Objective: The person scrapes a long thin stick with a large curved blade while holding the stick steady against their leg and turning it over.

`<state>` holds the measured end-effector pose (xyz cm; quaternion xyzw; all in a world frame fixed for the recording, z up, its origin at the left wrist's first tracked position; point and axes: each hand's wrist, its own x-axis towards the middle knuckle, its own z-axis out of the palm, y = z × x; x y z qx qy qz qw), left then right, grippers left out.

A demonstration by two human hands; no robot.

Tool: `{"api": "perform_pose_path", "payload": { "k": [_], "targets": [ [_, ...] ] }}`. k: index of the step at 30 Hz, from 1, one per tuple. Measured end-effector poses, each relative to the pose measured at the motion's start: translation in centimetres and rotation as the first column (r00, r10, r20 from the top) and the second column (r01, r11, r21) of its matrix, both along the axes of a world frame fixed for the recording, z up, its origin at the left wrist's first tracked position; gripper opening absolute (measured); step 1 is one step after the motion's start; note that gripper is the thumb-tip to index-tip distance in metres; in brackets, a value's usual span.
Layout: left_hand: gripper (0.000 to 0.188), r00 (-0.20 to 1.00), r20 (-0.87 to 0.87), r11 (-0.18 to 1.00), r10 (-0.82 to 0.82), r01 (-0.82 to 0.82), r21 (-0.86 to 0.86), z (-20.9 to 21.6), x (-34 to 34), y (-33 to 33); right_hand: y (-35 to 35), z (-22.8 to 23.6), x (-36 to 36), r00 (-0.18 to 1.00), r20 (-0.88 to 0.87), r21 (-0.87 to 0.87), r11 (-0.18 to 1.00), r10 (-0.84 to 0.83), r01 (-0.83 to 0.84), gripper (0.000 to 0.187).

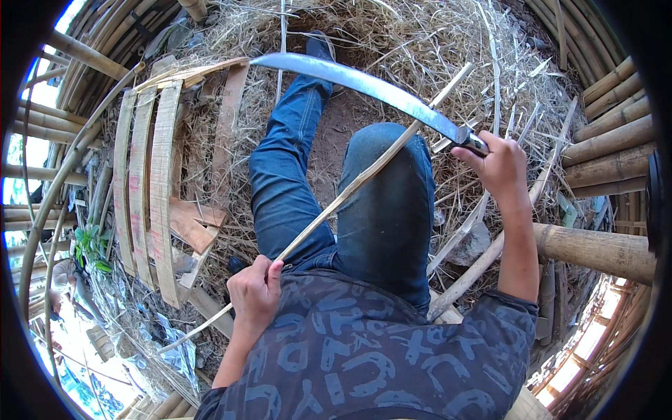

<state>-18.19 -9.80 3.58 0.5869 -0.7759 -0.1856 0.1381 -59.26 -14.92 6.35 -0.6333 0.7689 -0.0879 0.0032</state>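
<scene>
My left hand (255, 292) is closed around a long pale bamboo strip (357, 183), which runs up to the right across my raised right knee and trails down past the hand on the left. In my right hand (502, 165) is the dark handle of a machete (364, 85) with a long, slightly curved blade. The blade stretches leftward over my shin. Near the handle end, the blade meets or crosses the strip's upper part; whether they touch, I cannot tell.
A slatted wooden pallet (165, 157) lies at the left. Shavings and straw (427, 42) cover the ground ahead. Stacked bamboo poles (609, 143) stand at the right, with a thick pole (595, 250) jutting in. A green plant (92, 246) grows at the far left.
</scene>
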Motion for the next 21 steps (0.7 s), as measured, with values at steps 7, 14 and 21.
{"api": "perform_pose_path", "payload": {
  "k": [7, 14, 21],
  "targets": [
    [0.035, 1.0, -0.011, 0.999, 0.03, -0.029, 0.013, 0.3, 0.5, 0.5, 1.0, -0.6, -3.0, 0.997, -0.068, 0.004, 1.0, -0.024, 0.025, 0.07],
    [0.035, 1.0, 0.0, 1.0, 0.021, -0.021, -0.019, 0.9, 0.2, 0.1, 2.0, -0.1, -4.2, 0.989, -0.056, 0.014, 0.991, -0.134, 0.135, 0.075],
    [0.033, 0.999, -0.025, 0.999, 0.043, -0.043, 0.004, 1.0, 0.0, 0.4, 2.3, -0.3, -3.4, 0.993, -0.011, -0.042, 0.992, -0.115, 0.115, 0.073]
  ]
}}
